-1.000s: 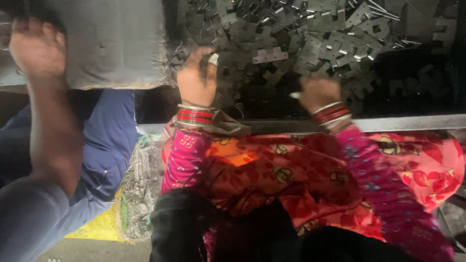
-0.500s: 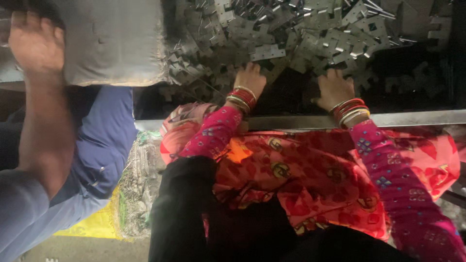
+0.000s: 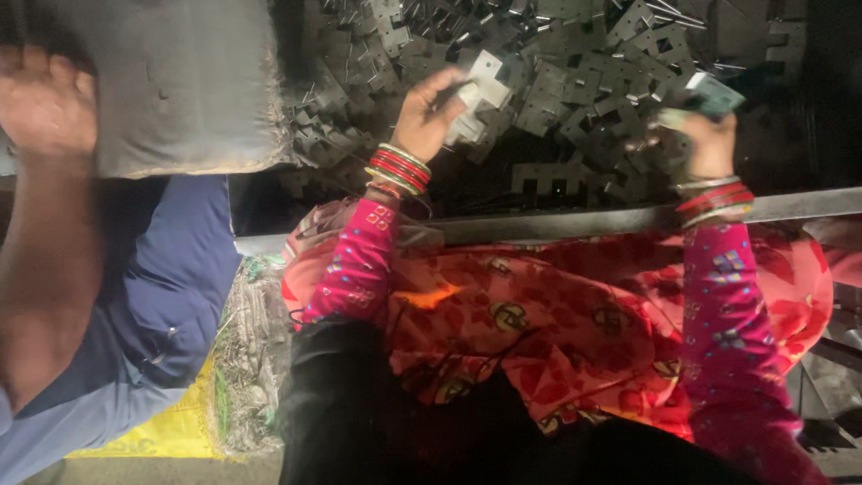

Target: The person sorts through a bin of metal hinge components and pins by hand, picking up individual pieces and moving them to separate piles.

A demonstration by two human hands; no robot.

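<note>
A heap of flat, notched grey metal plates (image 3: 575,81) fills the dark tray ahead of me. My left hand (image 3: 424,115), with red and gold bangles at the wrist, is over the heap and grips a pale metal plate (image 3: 480,85) between thumb and fingers. My right hand (image 3: 709,139), also bangled, is raised at the right of the heap and closed on another small metal plate (image 3: 709,92). Both arms wear pink patterned sleeves.
A metal rail (image 3: 575,220) edges the tray in front of my red patterned clothing. At left, another person in blue (image 3: 162,296) rests a hand (image 3: 45,108) on a grey sack (image 3: 189,81). A yellow bag (image 3: 171,431) lies below.
Both my hands have moved from the tray's near edge further into the heap. Each has picked up a metal plate. The other person's hand stays on the sack.
</note>
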